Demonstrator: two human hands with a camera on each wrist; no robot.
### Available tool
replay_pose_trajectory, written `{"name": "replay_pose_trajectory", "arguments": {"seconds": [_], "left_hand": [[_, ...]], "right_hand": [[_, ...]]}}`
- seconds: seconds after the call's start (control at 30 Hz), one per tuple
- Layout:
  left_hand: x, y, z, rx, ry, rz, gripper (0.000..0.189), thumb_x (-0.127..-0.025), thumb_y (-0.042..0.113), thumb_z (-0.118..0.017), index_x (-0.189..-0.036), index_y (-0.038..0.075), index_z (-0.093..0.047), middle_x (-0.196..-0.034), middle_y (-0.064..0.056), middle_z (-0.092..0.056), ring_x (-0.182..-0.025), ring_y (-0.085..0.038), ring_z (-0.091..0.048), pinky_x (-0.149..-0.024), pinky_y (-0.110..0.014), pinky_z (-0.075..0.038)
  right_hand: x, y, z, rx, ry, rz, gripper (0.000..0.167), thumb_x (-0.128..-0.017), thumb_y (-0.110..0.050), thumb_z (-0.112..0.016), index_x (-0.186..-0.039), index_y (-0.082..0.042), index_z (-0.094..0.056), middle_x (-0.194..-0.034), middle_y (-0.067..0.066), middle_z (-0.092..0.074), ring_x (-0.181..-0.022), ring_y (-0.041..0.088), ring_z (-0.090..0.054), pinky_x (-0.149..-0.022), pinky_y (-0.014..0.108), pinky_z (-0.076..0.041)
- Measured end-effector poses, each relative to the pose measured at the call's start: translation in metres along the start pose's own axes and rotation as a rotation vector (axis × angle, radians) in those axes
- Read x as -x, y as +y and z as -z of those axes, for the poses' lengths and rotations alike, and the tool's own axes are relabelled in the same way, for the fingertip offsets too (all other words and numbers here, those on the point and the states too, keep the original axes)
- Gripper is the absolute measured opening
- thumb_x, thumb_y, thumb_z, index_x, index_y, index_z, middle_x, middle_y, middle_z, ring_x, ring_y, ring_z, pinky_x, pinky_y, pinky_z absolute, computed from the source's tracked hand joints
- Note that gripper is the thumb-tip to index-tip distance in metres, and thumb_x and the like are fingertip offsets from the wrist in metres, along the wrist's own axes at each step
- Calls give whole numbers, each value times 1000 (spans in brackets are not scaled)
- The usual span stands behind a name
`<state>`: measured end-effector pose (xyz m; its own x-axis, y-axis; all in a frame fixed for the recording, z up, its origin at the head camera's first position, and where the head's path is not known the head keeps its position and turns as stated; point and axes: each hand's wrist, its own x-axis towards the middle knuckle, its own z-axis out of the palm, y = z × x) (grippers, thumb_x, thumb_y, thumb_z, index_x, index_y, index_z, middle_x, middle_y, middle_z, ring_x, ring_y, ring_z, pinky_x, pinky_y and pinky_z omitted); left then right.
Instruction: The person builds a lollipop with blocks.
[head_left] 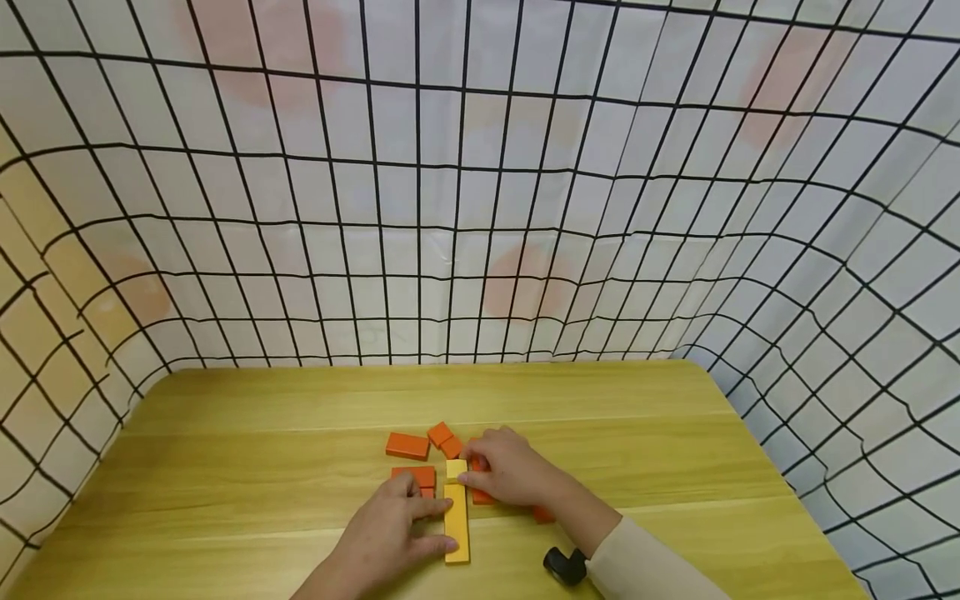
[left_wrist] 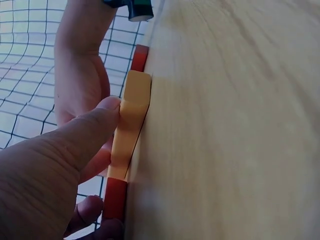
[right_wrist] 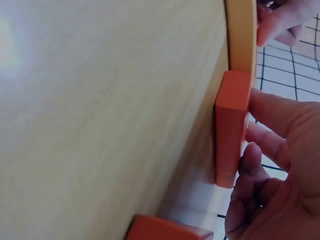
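Observation:
A long yellow block (head_left: 457,525) lies on the table, pointing away from me. The thumb and index fingertips of my left hand (head_left: 386,533) rest on its left side, spread apart along its length. Right at its far end sits a small yellow block (head_left: 455,470). My right hand (head_left: 513,468) pinches this small block between thumb and index finger, reaching in from the right. Under the right hand, an orange-red block (right_wrist: 232,127) stands beside the yellow ones, partly hidden in the head view. Another orange-red block (head_left: 414,477) lies by the left fingers, partly covered.
Beyond the hands lie an orange-red block (head_left: 407,446) and two small orange pieces (head_left: 439,433). One more red block (head_left: 543,514) shows beneath the right forearm. A black object (head_left: 564,567) is by the right sleeve. Black netting (head_left: 465,275) borders the wooden table (head_left: 247,467).

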<state>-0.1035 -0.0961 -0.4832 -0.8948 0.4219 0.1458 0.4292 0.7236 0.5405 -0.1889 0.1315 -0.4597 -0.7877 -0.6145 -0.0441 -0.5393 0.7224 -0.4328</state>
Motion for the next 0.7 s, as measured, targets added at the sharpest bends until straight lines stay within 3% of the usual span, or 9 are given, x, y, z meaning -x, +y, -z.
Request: {"name": "replay_pose_trajectory", "arguments": {"seconds": [0.27,0.5,0.7], "left_hand": [[2,-3,-2,9,5,-29,56,-79,67,-74,-118,27,-79,-85,13,-41,-71,-1,-33,-64,-17,-32],[6,-4,-3,21,5,-58,54,-77,66,-77,-115,28,-80,-84,14,-38,-72,0,-33,-65,-17,-31],[7,-4,-3,20,-7,-72,56,-75,69,-76,-114,28,-81,-85,15,-39,-73,0,-34,-66,-17,-32]], "right_hand": [[-7,-1,-2,6,-30,-35,18,-95,-41,-72,-105,-27,-75,-105,-9,-68,-104,17,-55,-91,45,-41],[-6,0,-1,-80,-88,-46,15,-91,-39,-76,-101,-29,-77,-97,-10,-59,-91,11,-44,-82,34,-33],[-5,-1,2,-111,-128,-70,12,-89,-40,-78,-97,-31,-76,-91,-7,-50,-87,12,-40,-79,32,-30]]}}
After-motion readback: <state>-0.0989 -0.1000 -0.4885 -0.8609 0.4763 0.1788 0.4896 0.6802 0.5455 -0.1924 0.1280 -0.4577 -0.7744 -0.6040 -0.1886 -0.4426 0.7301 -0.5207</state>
